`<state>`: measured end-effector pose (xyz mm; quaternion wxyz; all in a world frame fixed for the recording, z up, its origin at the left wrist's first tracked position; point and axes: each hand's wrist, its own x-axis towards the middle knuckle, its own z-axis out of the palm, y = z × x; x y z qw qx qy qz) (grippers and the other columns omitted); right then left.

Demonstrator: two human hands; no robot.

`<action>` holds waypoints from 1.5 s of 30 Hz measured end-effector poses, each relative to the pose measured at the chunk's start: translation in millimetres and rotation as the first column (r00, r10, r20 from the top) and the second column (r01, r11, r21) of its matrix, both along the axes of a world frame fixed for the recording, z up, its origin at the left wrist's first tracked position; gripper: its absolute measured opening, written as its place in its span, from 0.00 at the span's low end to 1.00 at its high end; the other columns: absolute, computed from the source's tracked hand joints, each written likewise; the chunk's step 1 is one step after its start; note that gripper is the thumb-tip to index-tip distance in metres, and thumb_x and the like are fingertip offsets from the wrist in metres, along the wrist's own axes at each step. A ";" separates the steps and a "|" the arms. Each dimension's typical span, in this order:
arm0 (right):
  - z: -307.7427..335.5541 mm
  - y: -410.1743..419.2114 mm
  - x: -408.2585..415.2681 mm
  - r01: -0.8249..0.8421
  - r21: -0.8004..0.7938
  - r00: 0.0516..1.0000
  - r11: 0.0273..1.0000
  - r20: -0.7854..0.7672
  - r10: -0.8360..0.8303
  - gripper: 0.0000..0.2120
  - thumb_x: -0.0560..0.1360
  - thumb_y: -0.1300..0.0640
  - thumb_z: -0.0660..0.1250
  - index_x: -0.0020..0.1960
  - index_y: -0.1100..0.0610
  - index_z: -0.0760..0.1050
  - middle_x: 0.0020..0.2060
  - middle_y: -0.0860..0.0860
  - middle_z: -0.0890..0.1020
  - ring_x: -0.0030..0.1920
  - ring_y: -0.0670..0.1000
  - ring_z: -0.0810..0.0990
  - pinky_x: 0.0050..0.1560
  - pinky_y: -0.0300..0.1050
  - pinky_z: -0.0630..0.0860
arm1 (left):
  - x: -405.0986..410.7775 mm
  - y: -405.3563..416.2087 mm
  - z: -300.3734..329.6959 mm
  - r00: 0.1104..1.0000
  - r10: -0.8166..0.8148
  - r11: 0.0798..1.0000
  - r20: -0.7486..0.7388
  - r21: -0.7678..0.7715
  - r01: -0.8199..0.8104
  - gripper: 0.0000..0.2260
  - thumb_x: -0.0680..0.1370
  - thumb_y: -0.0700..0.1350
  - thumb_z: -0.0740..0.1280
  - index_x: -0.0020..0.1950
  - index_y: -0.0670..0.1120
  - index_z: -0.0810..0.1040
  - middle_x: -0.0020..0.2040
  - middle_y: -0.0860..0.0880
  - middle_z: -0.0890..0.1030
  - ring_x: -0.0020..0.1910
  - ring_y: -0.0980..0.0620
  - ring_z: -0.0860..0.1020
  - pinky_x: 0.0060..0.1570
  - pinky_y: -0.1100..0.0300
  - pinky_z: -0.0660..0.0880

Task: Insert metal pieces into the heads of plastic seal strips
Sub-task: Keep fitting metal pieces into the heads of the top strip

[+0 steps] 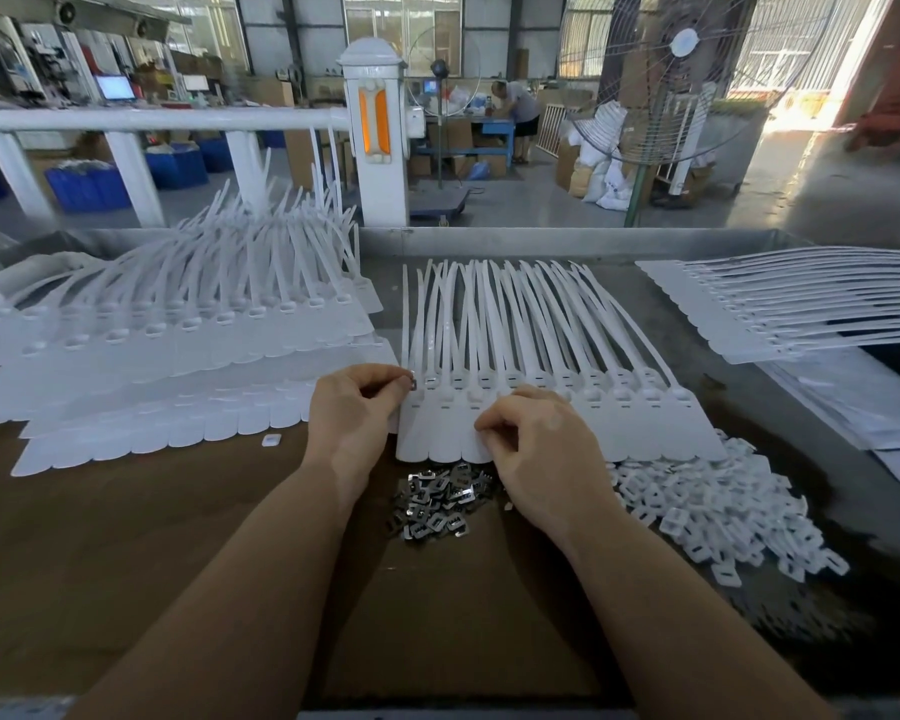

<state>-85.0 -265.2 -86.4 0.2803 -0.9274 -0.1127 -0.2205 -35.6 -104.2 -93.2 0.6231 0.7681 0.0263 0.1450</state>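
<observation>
1. Left hand [352,407], left of frame centre: thumb and forefinger pinch one metal piece [413,380]. The grip is closed on it, the piece showing at the fingertips.

2. The fan of seal strips [541,407] lies flat on the table [126,537] at frame centre. Heads sit in a row nearest the person, tails running away toward the upper part of the frame. The long axis of each strip is thus near-to-far, splaying slightly rightward on the right side.

3. Key relation: the pinched piece sits just beside, possibly touching, the head of the leftmost strip [418,394], coming at it from the left. Whether it is already partly in the slot cannot be told.

4. Heads further right in the row show small dark or shiny marks at their slots; judged to be pieces already seated, so the leftmost head looks like the one in hand.

5. Right hand [539,459], lower centre-right: fingers curled down onto the flat tags of the fan, apparently steadying it. Whether it also hides a piece cannot be told.

6. Supply pile of metal pieces [437,504] lies just below the fan, between the two wrists and near either hand.

7. Judgement: the left hand is the nearer one and needs only a short move rightward into the head.
</observation>
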 end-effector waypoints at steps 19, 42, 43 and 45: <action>-0.5 1.0 -0.1 0.012 0.008 1.000 1.000 0.008 -0.012 0.05 0.74 0.62 0.65 0.46 0.57 0.80 0.44 0.49 0.79 0.50 0.49 0.74 0.54 0.40 0.69 | -0.8 -4.5 3.3 0.996 0.004 1.000 -0.090 -0.027 -0.006 0.02 0.74 0.42 0.71 0.43 0.46 0.83 0.41 0.53 0.81 0.45 0.56 0.78 0.46 0.63 0.74; -1.0 -0.4 0.9 0.006 0.028 1.000 1.000 -0.004 -0.006 0.05 0.74 0.61 0.66 0.45 0.57 0.80 0.43 0.49 0.78 0.49 0.48 0.73 0.51 0.34 0.65 | -4.2 -4.5 3.8 0.997 0.059 0.996 -0.054 0.065 -0.056 0.03 0.76 0.42 0.68 0.47 0.48 0.82 0.42 0.55 0.80 0.40 0.60 0.76 0.35 0.73 0.69; -1.0 -0.6 0.8 0.006 0.030 1.000 1.000 -0.005 -0.006 0.05 0.74 0.61 0.66 0.45 0.57 0.80 0.43 0.49 0.78 0.49 0.48 0.73 0.51 0.34 0.65 | -4.4 -4.6 3.9 0.997 0.062 0.996 -0.053 0.062 -0.059 0.03 0.76 0.42 0.68 0.46 0.48 0.81 0.41 0.55 0.80 0.39 0.60 0.75 0.34 0.74 0.69; -0.9 -0.5 0.7 0.005 0.034 1.000 0.999 -0.008 -0.005 0.05 0.74 0.61 0.66 0.45 0.56 0.80 0.43 0.48 0.78 0.49 0.48 0.73 0.51 0.35 0.65 | -5.0 -4.8 4.4 0.996 0.065 0.997 -0.053 0.051 -0.063 0.04 0.76 0.41 0.68 0.44 0.49 0.81 0.41 0.54 0.80 0.39 0.60 0.75 0.34 0.73 0.70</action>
